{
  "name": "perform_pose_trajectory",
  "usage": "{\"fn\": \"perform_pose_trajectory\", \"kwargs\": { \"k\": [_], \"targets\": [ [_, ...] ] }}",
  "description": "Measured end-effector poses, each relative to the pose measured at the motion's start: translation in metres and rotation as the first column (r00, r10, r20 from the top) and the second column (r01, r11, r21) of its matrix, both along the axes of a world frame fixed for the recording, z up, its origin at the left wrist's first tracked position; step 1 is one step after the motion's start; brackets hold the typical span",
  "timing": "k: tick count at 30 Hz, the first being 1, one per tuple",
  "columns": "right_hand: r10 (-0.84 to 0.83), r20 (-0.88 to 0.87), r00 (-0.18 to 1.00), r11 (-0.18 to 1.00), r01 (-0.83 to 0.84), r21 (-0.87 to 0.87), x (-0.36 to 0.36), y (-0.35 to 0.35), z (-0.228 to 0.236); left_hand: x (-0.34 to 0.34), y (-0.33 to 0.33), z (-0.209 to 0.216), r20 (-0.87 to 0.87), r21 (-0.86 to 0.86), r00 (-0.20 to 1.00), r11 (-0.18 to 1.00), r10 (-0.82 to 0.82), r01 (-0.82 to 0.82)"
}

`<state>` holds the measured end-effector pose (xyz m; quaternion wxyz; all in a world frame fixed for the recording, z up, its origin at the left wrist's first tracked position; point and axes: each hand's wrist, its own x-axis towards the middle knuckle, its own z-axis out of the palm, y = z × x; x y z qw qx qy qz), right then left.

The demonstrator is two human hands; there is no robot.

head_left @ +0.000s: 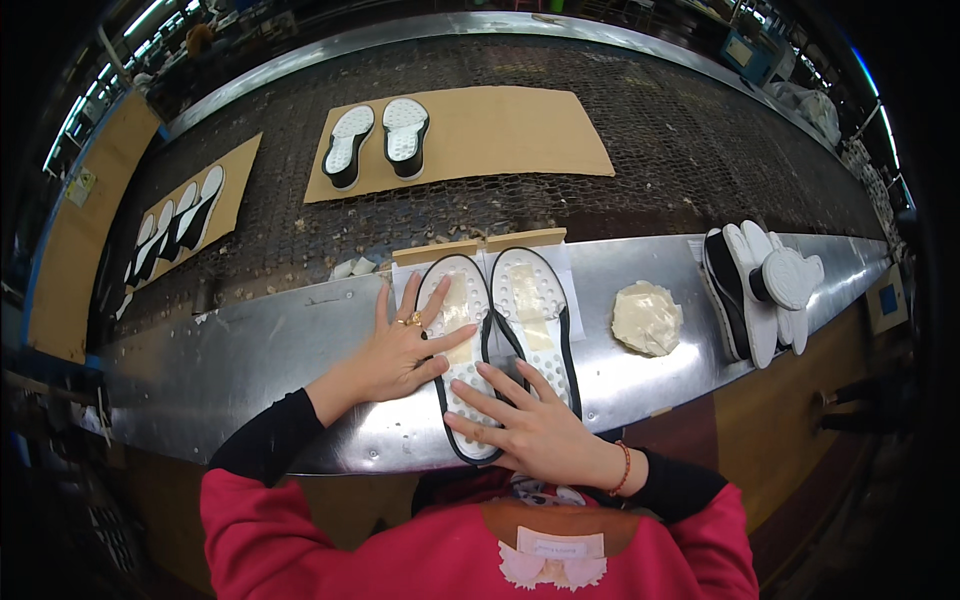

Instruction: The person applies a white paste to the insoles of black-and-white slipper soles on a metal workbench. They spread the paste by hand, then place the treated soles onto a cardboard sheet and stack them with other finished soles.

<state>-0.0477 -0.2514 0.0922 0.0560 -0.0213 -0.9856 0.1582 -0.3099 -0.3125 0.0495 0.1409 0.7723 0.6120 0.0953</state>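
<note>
Two white sandal soles with raised dots and black rims lie side by side on the metal bench edge in front of me. Strips of yellowish, see-through tape cover parts of the left sole and the right sole. My left hand, a ring on one finger, rests spread over the left sole's upper half and its tape. My right hand lies with fingers apart across the lower part of that same sole, its back partly hiding the right sole's lower end. Neither hand grips anything.
A crumpled cream-coloured tape wad sits right of the soles. Farther right is a pile of white-and-black sandals. Beyond the metal bench runs a dark mesh conveyor, carrying cardboard sheets with white-topped heeled soles.
</note>
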Motion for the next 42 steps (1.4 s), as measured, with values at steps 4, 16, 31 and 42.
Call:
{"fn": "perform_pose_trajectory", "kwargs": {
  "k": [4, 16, 31, 42],
  "targets": [
    [0.006, -0.014, 1.0, 1.0, -0.006, -0.011, 0.0, 0.0, 0.003, 0.005, -0.013, 0.005, 0.131, -0.063, 0.991, 0.998, 0.036, -0.028],
    [0.01, -0.051, 0.999, 0.999, -0.012, -0.04, -0.001, -0.002, 0.002, 0.001, -0.003, 0.01, 0.016, -0.046, 0.989, 0.989, 0.144, -0.143],
    [-0.465, -0.188, 0.865, 0.861, 0.392, -0.325, 0.04, -0.016, 0.012, 0.105, -0.085, 0.009, 0.312, -0.182, 0.578, 0.645, 0.754, -0.742],
    [-0.782, -0.604, 0.15, 0.61, 0.382, -0.695, 0.077, 0.026, 0.062, 0.141, -0.06, 0.007, 0.876, -0.126, 0.282, 0.75, 0.391, -0.649]
  ]
}}
